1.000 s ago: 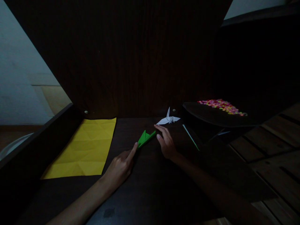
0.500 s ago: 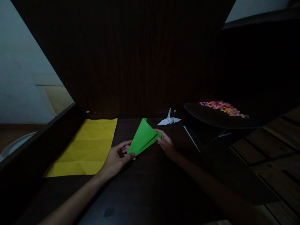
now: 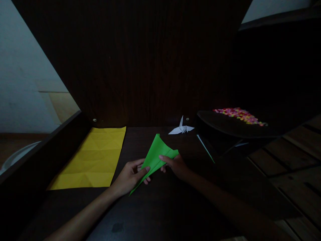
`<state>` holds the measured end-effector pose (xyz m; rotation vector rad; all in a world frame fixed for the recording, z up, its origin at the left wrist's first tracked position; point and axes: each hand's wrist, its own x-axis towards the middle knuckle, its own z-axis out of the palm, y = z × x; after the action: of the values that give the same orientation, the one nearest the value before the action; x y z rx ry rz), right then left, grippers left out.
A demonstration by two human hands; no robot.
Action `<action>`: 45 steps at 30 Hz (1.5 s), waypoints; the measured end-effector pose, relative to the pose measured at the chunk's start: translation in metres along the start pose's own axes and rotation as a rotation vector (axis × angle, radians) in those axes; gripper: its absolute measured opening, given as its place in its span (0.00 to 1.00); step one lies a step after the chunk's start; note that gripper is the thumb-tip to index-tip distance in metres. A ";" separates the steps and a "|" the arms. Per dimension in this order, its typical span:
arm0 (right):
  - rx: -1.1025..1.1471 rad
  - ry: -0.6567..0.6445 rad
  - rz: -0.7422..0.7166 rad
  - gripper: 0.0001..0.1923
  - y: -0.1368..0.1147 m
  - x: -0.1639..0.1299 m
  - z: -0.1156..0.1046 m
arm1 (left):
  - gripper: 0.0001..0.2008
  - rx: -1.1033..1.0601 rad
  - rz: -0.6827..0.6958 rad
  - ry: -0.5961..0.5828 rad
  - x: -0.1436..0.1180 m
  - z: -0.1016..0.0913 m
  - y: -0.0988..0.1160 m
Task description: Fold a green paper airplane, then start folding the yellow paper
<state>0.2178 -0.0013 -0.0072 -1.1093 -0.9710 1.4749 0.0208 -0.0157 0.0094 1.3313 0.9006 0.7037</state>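
Note:
A folded piece of green paper [image 3: 154, 152] is held between both hands over the dark tabletop. My left hand [image 3: 130, 176] pinches its lower left part, thumb on top and fingers beneath. With the thumb pressed on the upper face, my right hand [image 3: 177, 164] grips the right side near a small folded tip. One narrow point of the paper sticks out below my left thumb, and another points away from me. Beyond the hands a white paper crane [image 3: 182, 128] stands on the table. Left of my left hand lies a creased yellow sheet [image 3: 92, 159].
A thin pale strip [image 3: 205, 148] lies on the table to the right. Many small colourful pieces [image 3: 239, 115] rest on a dark curved shelf [image 3: 215, 122] beyond it. A dark wooden panel [image 3: 140, 67] rises at the back, and a raised edge [image 3: 45, 147] borders the left.
The green paper has come nearer and turned, a narrow point now showing below my left hand. My right thumb has moved onto its upper face. The left hand has shifted slightly right and nearer.

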 end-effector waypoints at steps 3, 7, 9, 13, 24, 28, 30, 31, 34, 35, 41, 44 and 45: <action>0.043 0.030 0.010 0.18 0.001 0.000 0.001 | 0.27 0.083 0.022 0.004 -0.001 0.000 -0.001; 0.134 0.033 0.012 0.16 0.004 0.001 0.003 | 0.25 0.264 0.122 0.021 -0.002 -0.002 0.000; 0.169 0.027 0.028 0.16 0.005 0.002 0.002 | 0.23 0.358 0.212 0.030 -0.003 -0.003 0.000; 0.236 -0.027 0.034 0.13 0.010 0.006 -0.001 | 0.21 0.434 0.299 0.018 -0.002 -0.003 -0.001; 0.139 -0.223 -0.044 0.17 0.014 -0.004 -0.001 | 0.22 0.451 0.332 0.084 -0.003 -0.002 -0.001; 0.022 -0.208 -0.080 0.18 0.020 -0.006 0.002 | 0.23 0.514 0.391 0.063 -0.006 0.004 0.000; 0.007 -0.174 -0.092 0.17 0.019 -0.007 0.005 | 0.23 0.537 0.399 0.050 -0.006 0.007 0.000; 0.025 -0.157 -0.087 0.15 0.018 -0.008 0.006 | 0.23 0.542 0.399 0.045 -0.006 0.008 0.000; 0.109 -0.110 -0.052 0.11 0.013 -0.009 0.010 | 0.22 0.522 0.375 0.046 -0.007 0.008 0.000; 0.125 -0.095 -0.046 0.10 0.012 -0.008 0.011 | 0.22 0.506 0.364 0.048 -0.007 0.008 0.000; 0.105 -0.039 -0.067 0.11 0.013 -0.007 0.012 | 0.21 0.356 0.240 0.106 -0.006 0.008 0.002; 0.039 -0.067 -0.086 0.12 0.012 -0.008 0.011 | 0.23 0.265 0.150 0.120 -0.004 0.008 0.003; 0.016 -0.076 -0.090 0.13 0.012 -0.009 0.010 | 0.22 0.253 0.143 0.107 -0.003 0.008 0.004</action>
<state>0.2055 -0.0122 -0.0143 -0.9916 -1.0464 1.4577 0.0261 -0.0216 0.0134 1.6062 1.0125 0.7972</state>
